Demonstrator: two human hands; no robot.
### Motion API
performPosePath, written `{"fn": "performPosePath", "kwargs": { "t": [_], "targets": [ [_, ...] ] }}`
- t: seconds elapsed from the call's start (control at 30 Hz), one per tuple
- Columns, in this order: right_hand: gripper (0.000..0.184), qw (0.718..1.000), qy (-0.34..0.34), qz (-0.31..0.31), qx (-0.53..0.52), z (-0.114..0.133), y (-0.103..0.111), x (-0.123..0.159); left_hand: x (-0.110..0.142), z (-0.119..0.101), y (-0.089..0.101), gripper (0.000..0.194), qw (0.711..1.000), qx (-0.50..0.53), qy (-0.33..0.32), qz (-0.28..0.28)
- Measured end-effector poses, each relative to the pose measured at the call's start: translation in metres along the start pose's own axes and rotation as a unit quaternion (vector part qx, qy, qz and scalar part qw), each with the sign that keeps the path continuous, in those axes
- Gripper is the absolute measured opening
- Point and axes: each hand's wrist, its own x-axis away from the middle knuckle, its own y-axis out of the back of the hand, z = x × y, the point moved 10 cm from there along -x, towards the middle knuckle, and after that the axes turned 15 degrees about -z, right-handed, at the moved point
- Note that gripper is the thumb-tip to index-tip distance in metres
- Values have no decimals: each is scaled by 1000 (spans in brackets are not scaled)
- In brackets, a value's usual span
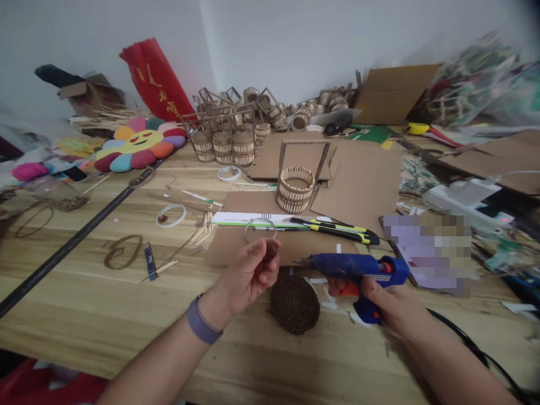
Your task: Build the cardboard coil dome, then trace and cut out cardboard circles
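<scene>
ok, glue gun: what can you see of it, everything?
The glue gun has a blue, plastic-looking body, an orange-red trigger, a pale label on its side and a narrow, darker nozzle. The right hand grips its handle, a finger at the trigger; whether it is pressed can't be told. It is held roughly level above the table, nozzle toward the left hand but not touching it.

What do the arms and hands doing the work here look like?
They are a person's: the left hand and right hand wear no gloves, and no sleeves show. Around the left wrist sits a flat, greyish-purple wristband with no readable marking; no band shows on the right.
</scene>
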Motion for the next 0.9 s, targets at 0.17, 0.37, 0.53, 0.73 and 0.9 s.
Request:
{"fn": "performPosePath", "kwargs": {
  "t": [0.17, 0.37, 0.53, 0.73, 0.9],
  "targets": [
    [59, 999, -8, -39, 36, 7, 0, 7, -2, 2, 10, 35, 1000, 19, 0, -3],
    [57, 998, -8, -54, 33, 9, -1, 8, 2, 5, 6, 31, 1000, 12, 18, 11],
    [57, 995, -11, -68, 71, 9, 1, 7, 0, 3, 11, 32, 1000, 2, 13, -18],
    [56, 995, -2, -68, 76, 14, -3, 7, -3, 5, 14, 35, 999, 11, 16, -30],
    [57, 990, 27, -78, 114, 16, -1, 6, -5, 3, 19, 33, 999, 17, 1, -47]
  ]
}}
